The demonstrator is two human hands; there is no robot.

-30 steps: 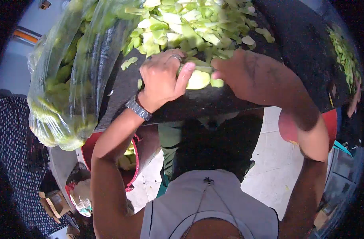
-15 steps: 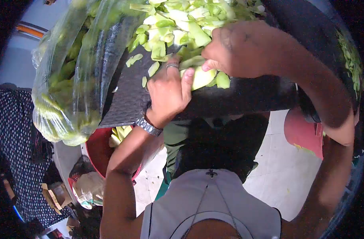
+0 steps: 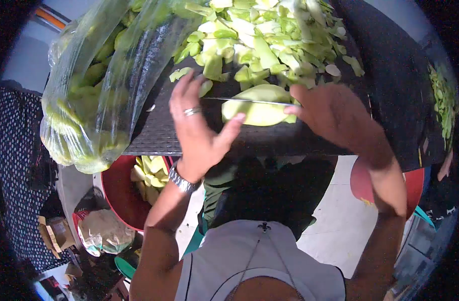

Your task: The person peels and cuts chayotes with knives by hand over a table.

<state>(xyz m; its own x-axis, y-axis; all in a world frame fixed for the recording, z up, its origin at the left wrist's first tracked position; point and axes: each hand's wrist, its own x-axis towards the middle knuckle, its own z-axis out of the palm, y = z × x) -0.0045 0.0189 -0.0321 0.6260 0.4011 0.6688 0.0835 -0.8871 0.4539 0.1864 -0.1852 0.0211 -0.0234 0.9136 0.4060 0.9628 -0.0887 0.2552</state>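
A peeled pale-green fruit [image 3: 259,115], which looks like a green mango, lies on the dark table top [image 3: 159,135] near its front edge. My right hand [image 3: 330,110] is closed around the handle of a knife [image 3: 217,99], at the right end of the fruit. Its thin blade runs level across the fruit, pointing left. My left hand [image 3: 197,125] is open, fingers spread, on the left. Its thumb reaches the fruit's left end; whether it presses on it I cannot tell. Beyond both hands spreads a heap of green peelings and cut pieces [image 3: 262,47].
A clear plastic bag [image 3: 84,110] full of green fruit bulges over the table's left edge. Below it, a red tub [image 3: 120,193] holds pale peeled pieces [image 3: 151,175]. Another red container [image 3: 414,188] stands low on the right. More green scraps [image 3: 442,100] lie at far right.
My left hand has loosened from the fruit and spread its fingers, moving left. My right hand has moved right and down, and the knife blade now shows. The fruit is more exposed.
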